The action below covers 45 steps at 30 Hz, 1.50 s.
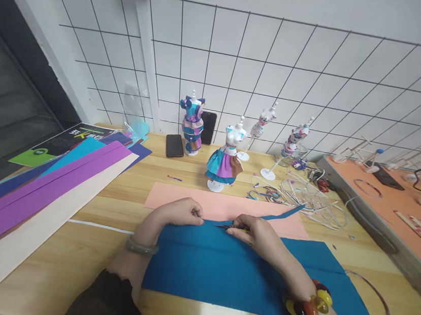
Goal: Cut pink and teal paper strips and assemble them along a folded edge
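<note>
A large teal-blue sheet (215,275), like crepe paper or thin cloth, lies flat with a crease along its length. My left hand (184,212) pinches its far edge. In my right hand (251,230) is a small pair of scissors (227,226), the dark blades pointing left at that edge, a bit of yellow handle showing. From behind my right hand a narrow blue strip (283,215) runs up and right, partly cut free from the sheet. Under the sheet's far side lies a pink sheet (190,198). My fingers hide most of the scissors' handles.
Small mannequins stand at the back, one in a multicoloured skirt (224,167) and one in a dress (193,130). Phones (174,146) are beside them. Long coloured sheets (57,184) cover the left side. Tangled white cords (305,195) and a hoop (384,304) lie right.
</note>
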Each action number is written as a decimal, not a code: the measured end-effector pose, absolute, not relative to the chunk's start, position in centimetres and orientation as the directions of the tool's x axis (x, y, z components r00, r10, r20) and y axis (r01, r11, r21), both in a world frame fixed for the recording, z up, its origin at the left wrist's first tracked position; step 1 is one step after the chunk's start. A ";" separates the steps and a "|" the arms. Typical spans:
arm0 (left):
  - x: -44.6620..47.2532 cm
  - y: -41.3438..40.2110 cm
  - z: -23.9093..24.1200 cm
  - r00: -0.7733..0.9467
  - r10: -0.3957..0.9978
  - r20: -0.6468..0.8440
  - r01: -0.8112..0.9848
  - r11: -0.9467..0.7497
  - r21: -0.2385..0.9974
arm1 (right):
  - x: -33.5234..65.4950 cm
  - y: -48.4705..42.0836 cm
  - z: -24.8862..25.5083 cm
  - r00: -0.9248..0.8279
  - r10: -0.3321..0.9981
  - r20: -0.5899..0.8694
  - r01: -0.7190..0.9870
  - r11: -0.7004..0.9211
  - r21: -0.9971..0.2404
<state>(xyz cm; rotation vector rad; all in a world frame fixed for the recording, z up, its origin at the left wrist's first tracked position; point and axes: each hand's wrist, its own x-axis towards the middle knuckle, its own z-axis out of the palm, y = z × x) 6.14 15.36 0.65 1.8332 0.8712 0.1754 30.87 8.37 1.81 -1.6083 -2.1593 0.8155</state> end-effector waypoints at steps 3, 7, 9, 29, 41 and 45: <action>6.1 15.3 0.7 0.723 0.636 -0.269 0.482 -0.186 0.856 | 30.7 8.3 1.8 -0.311 0.946 -0.088 0.746 0.185 -0.640; 6.1 15.3 0.8 0.727 0.633 -0.266 0.481 -0.192 0.856 | 29.9 8.2 2.0 -0.328 0.940 -0.095 0.744 0.195 -0.639; 6.1 15.4 0.9 0.730 0.631 -0.263 0.479 -0.197 0.855 | 29.4 8.3 2.1 -0.324 0.943 -0.079 0.777 0.217 -0.590; 5.8 15.5 0.7 0.722 0.645 -0.249 0.491 -0.224 0.842 | 27.9 9.2 1.9 -0.377 0.926 -0.036 0.808 0.309 -0.501; 5.7 15.6 0.5 0.732 0.635 -0.247 0.487 -0.233 0.842 | 28.0 9.0 1.3 -0.340 0.940 -0.021 0.803 0.279 -0.526; 5.7 15.7 0.4 0.734 0.633 -0.246 0.485 -0.235 0.842 | 28.0 8.9 1.0 -0.329 0.944 -0.013 0.798 0.271 -0.539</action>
